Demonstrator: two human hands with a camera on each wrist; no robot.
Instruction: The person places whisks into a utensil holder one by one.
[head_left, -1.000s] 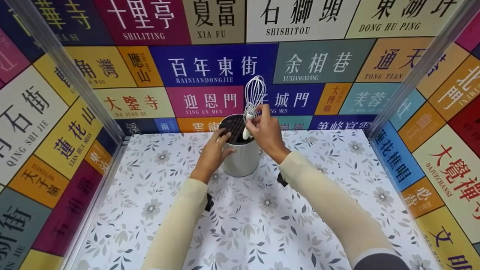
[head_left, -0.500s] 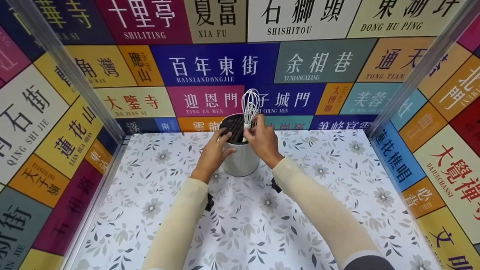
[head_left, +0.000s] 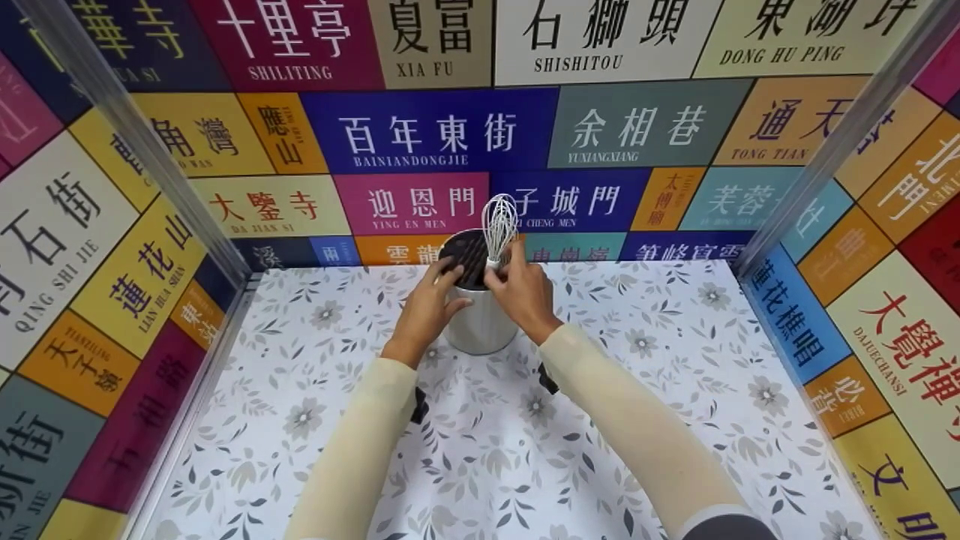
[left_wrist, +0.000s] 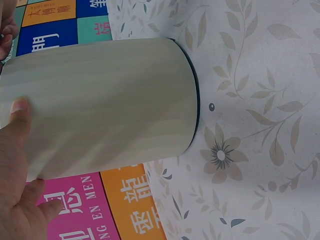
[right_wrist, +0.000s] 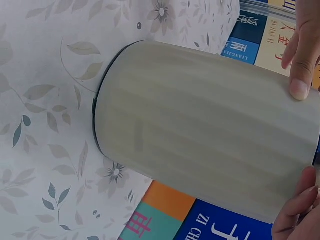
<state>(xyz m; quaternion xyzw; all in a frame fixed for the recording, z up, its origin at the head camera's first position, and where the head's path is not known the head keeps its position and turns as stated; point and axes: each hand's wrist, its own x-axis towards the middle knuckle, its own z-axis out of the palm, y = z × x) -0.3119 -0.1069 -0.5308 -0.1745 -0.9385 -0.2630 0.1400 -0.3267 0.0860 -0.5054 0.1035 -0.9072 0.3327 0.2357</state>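
Observation:
A pale grey cylindrical utensil holder [head_left: 484, 328] with a dark slotted top [head_left: 466, 253] stands upright near the back wall. My left hand [head_left: 429, 304] grips its left side, with fingers over the rim and thumb against the outer wall. Between thumb and fingers, my right hand [head_left: 525, 289] pinches a small whisk [head_left: 499, 225] at the base of its wire loops. The loops point up; the handle is lowered into the holder's right part, mostly hidden. In the left wrist view the left thumb [left_wrist: 20, 115] presses the holder's wall. The right wrist view shows my right fingers [right_wrist: 302, 197] at its rim.
The holder stands on a white table covering [head_left: 480, 450] printed with grey leaves and flowers. Behind it rises a wall of coloured sign panels [head_left: 435, 127]. Similar side walls [head_left: 97, 300] flank the table, with clear corner strips [head_left: 817, 157] at both back corners.
My right hand has moved down and slightly left, and the whisk has sunk with it, its handle passing into the holder. The left hand has stayed in place on the holder.

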